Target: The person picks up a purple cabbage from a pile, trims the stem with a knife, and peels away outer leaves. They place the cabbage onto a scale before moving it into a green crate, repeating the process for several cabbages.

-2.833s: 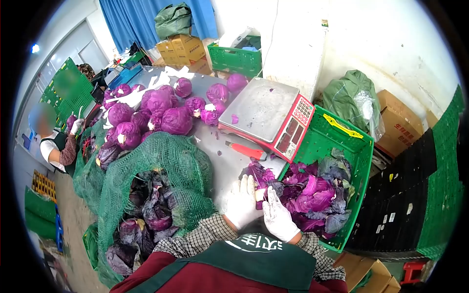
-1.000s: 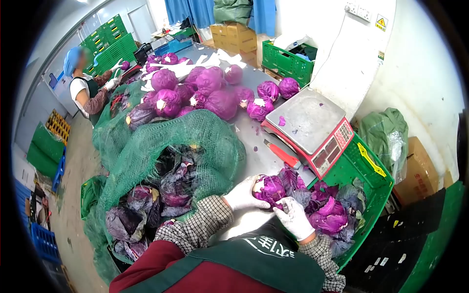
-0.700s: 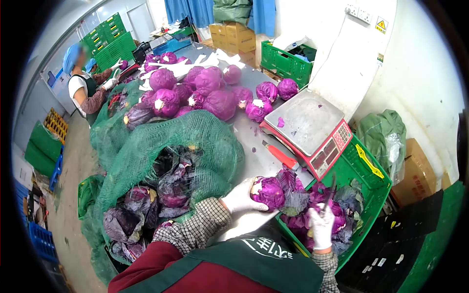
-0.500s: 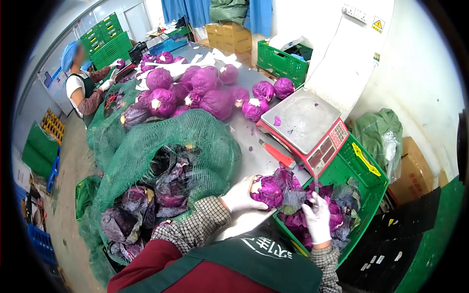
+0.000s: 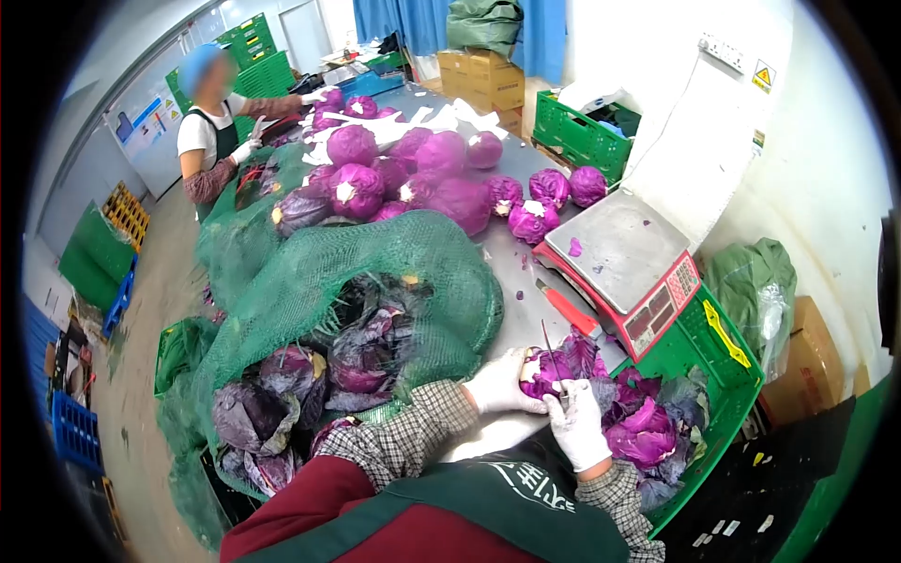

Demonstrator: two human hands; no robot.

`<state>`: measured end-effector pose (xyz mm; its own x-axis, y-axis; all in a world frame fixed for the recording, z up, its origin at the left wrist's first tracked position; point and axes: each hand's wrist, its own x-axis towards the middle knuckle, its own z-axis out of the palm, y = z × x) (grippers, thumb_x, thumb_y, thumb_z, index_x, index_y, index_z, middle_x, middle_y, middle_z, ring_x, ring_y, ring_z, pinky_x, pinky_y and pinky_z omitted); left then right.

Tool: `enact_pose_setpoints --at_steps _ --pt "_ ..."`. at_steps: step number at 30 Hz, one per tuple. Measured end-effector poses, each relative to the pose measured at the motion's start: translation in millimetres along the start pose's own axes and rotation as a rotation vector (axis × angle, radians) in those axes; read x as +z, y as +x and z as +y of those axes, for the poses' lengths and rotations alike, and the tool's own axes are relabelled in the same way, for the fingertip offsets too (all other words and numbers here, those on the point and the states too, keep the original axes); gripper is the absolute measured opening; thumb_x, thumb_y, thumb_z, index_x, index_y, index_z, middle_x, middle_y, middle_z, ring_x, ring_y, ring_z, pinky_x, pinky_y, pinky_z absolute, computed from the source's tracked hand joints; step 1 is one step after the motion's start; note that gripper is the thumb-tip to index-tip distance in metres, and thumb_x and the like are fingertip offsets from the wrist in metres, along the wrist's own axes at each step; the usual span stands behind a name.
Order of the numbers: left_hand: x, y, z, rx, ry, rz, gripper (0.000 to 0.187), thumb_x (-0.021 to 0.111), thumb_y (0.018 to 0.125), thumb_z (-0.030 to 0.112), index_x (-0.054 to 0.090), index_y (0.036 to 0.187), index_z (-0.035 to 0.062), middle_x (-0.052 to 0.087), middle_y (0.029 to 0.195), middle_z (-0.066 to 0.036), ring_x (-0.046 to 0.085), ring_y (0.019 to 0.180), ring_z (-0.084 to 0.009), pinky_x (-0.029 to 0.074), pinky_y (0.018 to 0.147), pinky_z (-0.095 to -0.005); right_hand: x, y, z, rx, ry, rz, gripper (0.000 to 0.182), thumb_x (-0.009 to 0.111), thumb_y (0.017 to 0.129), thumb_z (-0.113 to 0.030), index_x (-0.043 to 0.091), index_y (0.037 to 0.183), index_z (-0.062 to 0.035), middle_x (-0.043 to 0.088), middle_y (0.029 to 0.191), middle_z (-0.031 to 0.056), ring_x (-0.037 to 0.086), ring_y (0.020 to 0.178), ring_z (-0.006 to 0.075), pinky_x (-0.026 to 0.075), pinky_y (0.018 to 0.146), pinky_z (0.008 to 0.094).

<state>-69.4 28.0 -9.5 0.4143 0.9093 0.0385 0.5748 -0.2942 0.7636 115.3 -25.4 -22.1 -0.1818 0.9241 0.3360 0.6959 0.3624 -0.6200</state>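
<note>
My left hand (image 5: 502, 383), in a white glove, is closed around a purple cabbage (image 5: 542, 373) above the table's near edge. My right hand (image 5: 577, 424), also gloved, is closed against the cabbage's right side. A knife (image 5: 547, 340) shows as a thin dark blade across the cabbage; its handle is hidden in my right hand. Just right of the cabbage, loose purple leaves (image 5: 641, 433) fill the near part of a green crate (image 5: 727, 413). Left of my hands, a green mesh sack (image 5: 394, 253) lies partly open over darker, untrimmed cabbages (image 5: 251, 413).
Trimmed cabbages (image 5: 357, 190) are heaped on the metal table (image 5: 514, 272). A red-rimmed scale (image 5: 619, 249) stands at the right, beside a red-handled tool (image 5: 570, 310). A co-worker (image 5: 211, 131) stands at the far left side. Another green crate (image 5: 582, 141) sits by the wall.
My right hand has moved left from over the crate to the cabbage, bringing the knife against it. The co-worker's arm now reaches toward the cabbages. The camera view has turned slightly left.
</note>
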Motion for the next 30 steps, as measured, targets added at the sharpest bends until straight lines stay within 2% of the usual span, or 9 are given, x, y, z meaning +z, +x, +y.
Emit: enact_pose_setpoints --at_steps 5,8,10,13,22,26,28,29,30 --pt "-7.8 -1.6 9.9 -0.096 -0.088 -0.061 0.101 0.086 0.056 0.051 0.046 0.132 -0.0018 0.054 0.124 -0.026 0.055 0.115 -0.0357 0.043 0.102 -0.0384 7.5 -1.0 5.8 -0.117 0.110 0.138 0.018 0.065 0.079 0.005 0.052 0.091 -0.0012 0.049 0.089 0.0116 0.051 0.080 0.0226 0.045 0.073 0.0337" --pt "1.0 3.1 -3.6 -0.057 -0.067 -0.054 0.104 0.085 0.057 0.052 0.043 0.134 -0.0042 0.051 0.128 -0.026 0.052 0.120 -0.0349 0.040 0.105 -0.0383 2.7 1.5 -5.1 0.107 0.416 0.191 0.014 0.063 0.082 0.000 0.053 0.091 -0.0017 0.051 0.083 0.0104 0.053 0.075 0.0250 0.045 0.071 0.0346" --pt "-1.9 5.8 2.4 -0.118 -0.111 -0.079 0.103 0.084 0.058 0.051 0.042 0.135 -0.0037 0.050 0.129 -0.026 0.051 0.121 -0.0346 0.039 0.106 -0.0381 8.3 3.9 9.7 -0.031 0.143 0.255 0.012 0.063 0.085 -0.002 0.052 0.090 -0.0035 0.053 0.078 0.0077 0.056 0.069 0.0203 0.046 0.063 0.0322" --pt "0.0 8.9 0.0 -0.110 -0.116 -0.081 0.101 0.084 0.059 0.048 0.042 0.135 -0.0034 0.050 0.129 -0.027 0.050 0.122 -0.0351 0.039 0.106 -0.0380 26.2 -1.0 23.8 0.337 0.741 0.250 0.014 0.064 0.089 -0.007 0.051 0.094 -0.0074 0.052 0.067 -0.0002 0.050 0.050 0.0080 0.043 0.046 0.0232" --pt "7.8 8.6 -35.4 -0.192 -0.766 -0.157 0.089 0.088 0.063 0.023 0.041 0.133 -0.0047 0.058 0.123 -0.015 0.058 0.113 -0.0206 0.045 0.103 -0.0332 -13.1 -2.1 48.0 0.649 1.389 0.501 0.022 0.062 0.088 -0.002 0.044 0.086 -0.0134 0.044 0.064 -0.0025 0.050 0.047 0.0119 0.046 0.044 0.0268" --pt "7.4 3.4 -38.5 -0.169 -0.660 -0.136 0.095 0.089 0.063 0.022 0.036 0.136 -0.0046 0.052 0.128 -0.014 0.054 0.117 -0.0195 0.043 0.104 -0.0334 -71.8 -27.3 96.6 0.580 1.203 0.774 0.020 0.063 0.089 -0.005 0.045 0.088 -0.0131 0.043 0.060 -0.0041 0.047 0.044 0.0107 0.043 0.040 0.0256" --pt "-0.2 3.1 -26.3 -0.159 -0.606 -0.164 0.095 0.089 0.062 0.025 0.037 0.136 -0.0036 0.052 0.128 -0.015 0.053 0.119 -0.0215 0.041 0.105 -0.0347 -91.3 -51.6 125.7 0.763 0.641 0.512 0.019 0.068 0.086 -0.006 0.051 0.094 -0.0104 0.053 0.077 -0.0026 0.051 0.058 0.0095 0.047 0.052 0.0245" --pt "-0.7 2.9 -23.4 -0.146 -0.532 -0.162 0.096 0.089 0.060 0.027 0.038 0.135 -0.0034 0.052 0.129 -0.016 0.052 0.120 -0.0224 0.041 0.106 -0.0350 -53.9 -70.8 184.3 0.424 0.420 0.707 0.027 0.072 0.082 -0.004 0.053 0.102 -0.0051 0.055 0.089 -0.0005 0.053 0.074 0.0090 0.048 0.068 0.0224" --pt "-1.5 4.3 -20.5 -0.128 -0.458 -0.156 0.096 0.089 0.059 0.028 0.039 0.135 -0.0032 0.051 0.129 -0.018 0.052 0.120 -0.0233 0.041 0.106 -0.0353 -63.1 -66.2 144.2 0.566 0.485 0.591 0.038 0.075 0.079 -0.001 0.055 0.111 -0.0019 0.056 0.099 0.0018 0.053 0.087 0.0098 0.046 0.080 0.0225"
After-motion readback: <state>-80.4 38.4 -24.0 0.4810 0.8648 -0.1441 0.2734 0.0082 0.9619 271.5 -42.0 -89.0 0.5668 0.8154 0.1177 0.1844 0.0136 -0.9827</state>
